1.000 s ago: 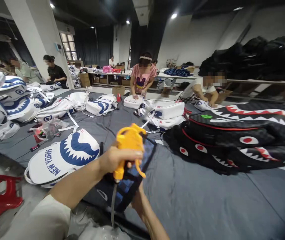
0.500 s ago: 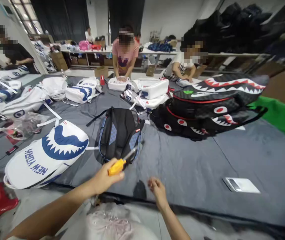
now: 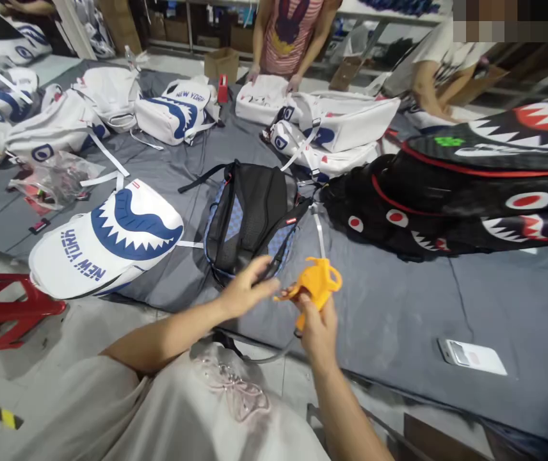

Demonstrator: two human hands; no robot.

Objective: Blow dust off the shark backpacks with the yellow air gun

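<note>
My right hand point(image 3: 319, 320) grips an orange air blow gun point(image 3: 319, 282) over the front of the table. Its thin pale nozzle points away from me, and a grey hose point(image 3: 274, 355) curves from the handle's lower end. Just left of it, my left hand point(image 3: 248, 288) is open, with fingers apart and nothing in them. Beyond that hand a black backpack point(image 3: 262, 202) with blue checked panels lies with its shoulder straps up. Whether my left fingertips touch its lower edge I cannot tell.
A white shark-mouth backpack point(image 3: 111, 240) lies left; stacked black shark-face bags point(image 3: 451, 211) stand right. Several white bags point(image 3: 168, 115) line the back, where co-workers handle some. A white phone-like device point(image 3: 475, 355) rests at right. A red stool point(image 3: 9, 314) stands beside the table.
The orange blow gun has passed from my left hand into my right, which has risen and moved slightly right. My left hand has opened. The view has tilted down.
</note>
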